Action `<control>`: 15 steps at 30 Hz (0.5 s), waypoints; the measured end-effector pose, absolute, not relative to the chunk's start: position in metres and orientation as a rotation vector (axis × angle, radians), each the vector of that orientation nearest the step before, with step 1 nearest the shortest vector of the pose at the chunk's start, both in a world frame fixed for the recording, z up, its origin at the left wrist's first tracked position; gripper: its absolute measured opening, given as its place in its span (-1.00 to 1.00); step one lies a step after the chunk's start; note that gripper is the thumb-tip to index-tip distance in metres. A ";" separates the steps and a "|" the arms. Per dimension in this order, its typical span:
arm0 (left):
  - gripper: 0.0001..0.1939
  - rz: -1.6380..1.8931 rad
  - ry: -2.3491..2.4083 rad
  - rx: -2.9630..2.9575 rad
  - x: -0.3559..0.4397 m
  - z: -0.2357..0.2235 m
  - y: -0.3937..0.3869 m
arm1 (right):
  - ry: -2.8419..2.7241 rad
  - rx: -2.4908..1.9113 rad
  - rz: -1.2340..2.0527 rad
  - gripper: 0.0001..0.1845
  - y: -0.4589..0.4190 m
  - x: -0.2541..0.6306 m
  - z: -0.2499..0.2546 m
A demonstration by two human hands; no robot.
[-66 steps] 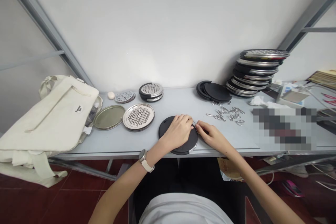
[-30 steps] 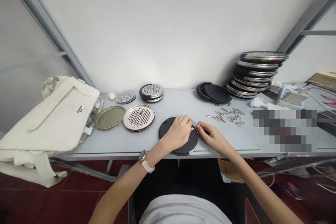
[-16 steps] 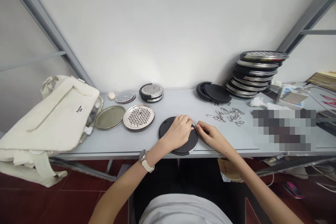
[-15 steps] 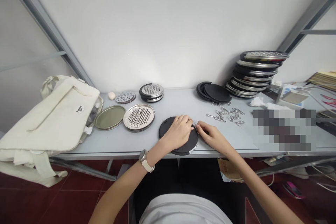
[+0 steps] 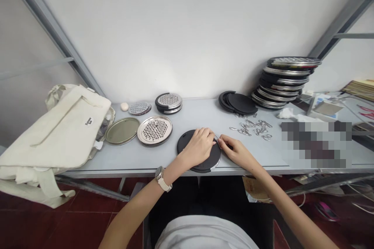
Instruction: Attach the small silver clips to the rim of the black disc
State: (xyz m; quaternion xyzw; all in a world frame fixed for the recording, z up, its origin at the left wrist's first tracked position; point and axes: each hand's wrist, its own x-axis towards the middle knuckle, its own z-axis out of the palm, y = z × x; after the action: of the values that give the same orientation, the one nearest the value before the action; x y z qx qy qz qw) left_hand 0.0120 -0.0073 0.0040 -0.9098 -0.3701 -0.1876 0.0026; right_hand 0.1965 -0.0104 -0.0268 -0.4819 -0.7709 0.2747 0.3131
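So, on the table [image 5: 163, 155] the bag [image 5: 55, 128] at the far left lies slumped, its contents hidden from me. I judge the work partly done: a stack [image 5: 284, 81] of finished-looking discs at the back right, loose clips [image 5: 254, 127] left. My left hand [image 5: 198, 146] presses flat on the black disc [image 5: 201, 163] at the near edge; my right hand [image 5: 238, 151] has its grip pinched on a clip [image 5: 216, 138] at the disc's rim.
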 end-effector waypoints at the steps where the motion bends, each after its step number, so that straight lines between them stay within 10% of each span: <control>1: -0.81 -0.589 -1.160 -2.853 0.012 0.004 -0.007 | -2.035 -1.272 0.726 -0.63 -0.010 0.197 -0.027; 15: -0.81 -0.584 -1.163 -2.860 0.012 0.004 -0.008 | -2.052 -1.262 0.703 -0.64 -0.010 0.197 -0.027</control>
State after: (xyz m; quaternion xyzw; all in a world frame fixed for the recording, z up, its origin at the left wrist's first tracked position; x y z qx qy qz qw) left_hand 0.0121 -0.0076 0.0043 -0.9102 -0.3701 -0.1859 -0.0003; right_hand 0.1967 -0.0102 -0.0275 -0.4781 -0.7772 0.2662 0.3107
